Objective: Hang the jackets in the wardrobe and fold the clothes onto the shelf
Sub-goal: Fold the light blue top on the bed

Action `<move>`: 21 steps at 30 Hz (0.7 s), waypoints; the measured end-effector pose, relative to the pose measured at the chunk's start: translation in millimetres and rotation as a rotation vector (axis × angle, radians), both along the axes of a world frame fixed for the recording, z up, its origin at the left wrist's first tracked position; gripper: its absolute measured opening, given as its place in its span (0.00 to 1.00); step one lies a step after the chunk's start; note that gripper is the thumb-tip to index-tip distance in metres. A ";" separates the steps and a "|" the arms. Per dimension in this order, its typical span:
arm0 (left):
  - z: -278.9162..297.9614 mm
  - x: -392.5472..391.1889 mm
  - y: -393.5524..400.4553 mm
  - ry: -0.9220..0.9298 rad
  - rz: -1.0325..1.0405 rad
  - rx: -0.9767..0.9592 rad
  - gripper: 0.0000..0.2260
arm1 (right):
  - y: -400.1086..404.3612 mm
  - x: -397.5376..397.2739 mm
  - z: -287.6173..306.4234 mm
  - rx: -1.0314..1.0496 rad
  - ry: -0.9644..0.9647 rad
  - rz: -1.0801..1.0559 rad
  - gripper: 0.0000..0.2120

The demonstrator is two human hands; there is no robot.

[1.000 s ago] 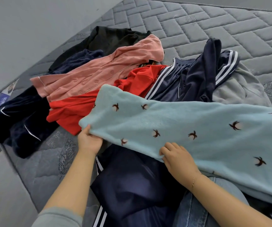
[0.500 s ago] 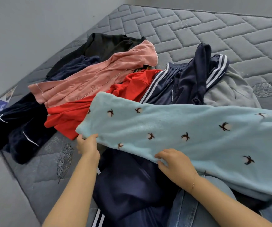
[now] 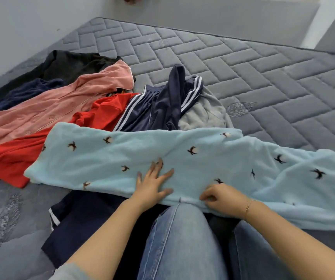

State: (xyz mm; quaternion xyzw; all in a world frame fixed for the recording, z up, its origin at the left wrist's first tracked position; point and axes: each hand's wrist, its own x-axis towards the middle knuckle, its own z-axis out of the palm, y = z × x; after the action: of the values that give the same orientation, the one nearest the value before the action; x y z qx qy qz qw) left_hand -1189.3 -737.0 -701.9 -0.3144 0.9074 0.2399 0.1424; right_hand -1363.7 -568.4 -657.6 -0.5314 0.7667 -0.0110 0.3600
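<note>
Two bare hands work a pale blue fleece garment [image 3: 182, 162] lying across the person's denim knees [image 3: 180, 239] and the grey quilted mattress [image 3: 243, 63]. Nearest, at 5 o'clock, the right hand [image 3: 221, 196] pinches the garment's near hem with curled fingers. Just beside it, toward 7 o'clock, the left hand [image 3: 152, 186] lies flat and spread, pressing the cloth smooth and grasping nothing. The fleece looks soft, thick and light; it will likely sag and stretch, so the hems or corners seem the best places to take hold. Farther off, toward 10 o'clock, a red top [image 3: 102, 114], a pink buttoned garment [image 3: 47, 110] and striped navy trousers [image 3: 146, 110] lie heaped.
</note>
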 end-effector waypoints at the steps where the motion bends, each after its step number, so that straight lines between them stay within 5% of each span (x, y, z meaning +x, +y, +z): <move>1: 1.7 -2.8 2.7 -0.048 -0.018 -0.023 0.29 | 4.4 -0.8 -1.6 0.009 -0.012 0.028 0.15; 4: 23.1 -13.9 6.9 -0.044 -0.018 -0.045 0.27 | 9.7 -6.9 2.4 -0.085 -0.026 0.032 0.14; 8: 63.6 -51.3 5.0 0.420 0.082 -0.130 0.15 | 10.4 -48.8 22.4 -0.497 -0.030 -0.251 0.09; 11: 83.1 -107.2 -3.4 0.442 0.076 -0.225 0.18 | 5.4 -97.1 31.4 -0.673 0.040 -0.396 0.10; 15: 77.6 -167.7 -12.4 0.060 0.001 -0.120 0.25 | 0.8 -154.9 14.3 -0.448 0.270 -0.447 0.23; 19: 68.0 -173.3 -3.8 0.337 -0.242 -0.196 0.11 | 27.6 -173.7 -26.4 -0.271 0.407 -0.397 0.39; 21: 64.3 -162.7 6.3 0.363 -0.391 -0.086 0.10 | 49.0 -168.8 -51.4 -0.228 0.407 -0.378 0.41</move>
State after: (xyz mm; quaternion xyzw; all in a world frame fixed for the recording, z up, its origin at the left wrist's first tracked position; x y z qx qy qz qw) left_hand -1352.0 -730.7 -637.6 -0.0910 0.9709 0.2215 0.0075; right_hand -1532.4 -519.3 -709.1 -0.4074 0.9023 -0.0571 0.1285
